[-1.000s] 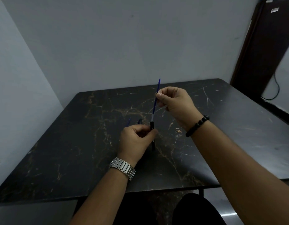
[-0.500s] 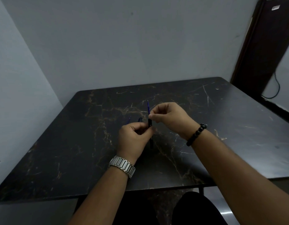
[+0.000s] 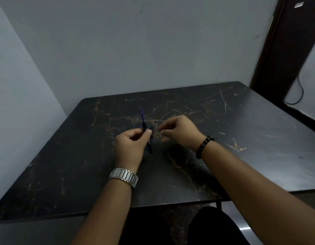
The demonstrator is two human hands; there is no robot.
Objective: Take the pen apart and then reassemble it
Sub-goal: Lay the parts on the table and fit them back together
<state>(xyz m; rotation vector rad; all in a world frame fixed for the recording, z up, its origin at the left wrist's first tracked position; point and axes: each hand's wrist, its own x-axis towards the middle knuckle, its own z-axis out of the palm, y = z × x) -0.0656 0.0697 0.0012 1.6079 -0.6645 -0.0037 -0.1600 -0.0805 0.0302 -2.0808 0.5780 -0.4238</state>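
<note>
My left hand (image 3: 130,145) grips a black pen barrel (image 3: 149,147), tilted slightly left over the table. A thin blue refill (image 3: 142,115) sticks up out of the barrel's top end. My right hand (image 3: 179,131) hovers just right of the barrel, apart from it. Its fingertips are pinched together and I see nothing between them. A small dark pen part (image 3: 152,129) lies on the table between my two hands, just past my left thumb.
The black marble-pattern table (image 3: 223,138) stands against a grey wall. A dark door (image 3: 285,50) and a hanging black cable (image 3: 300,92) are at the far right. My knees show below the near table edge.
My right hand pushed the blue refill down into the barrel, then let go and drew back to the right. The left hand tilted the barrel slightly left.
</note>
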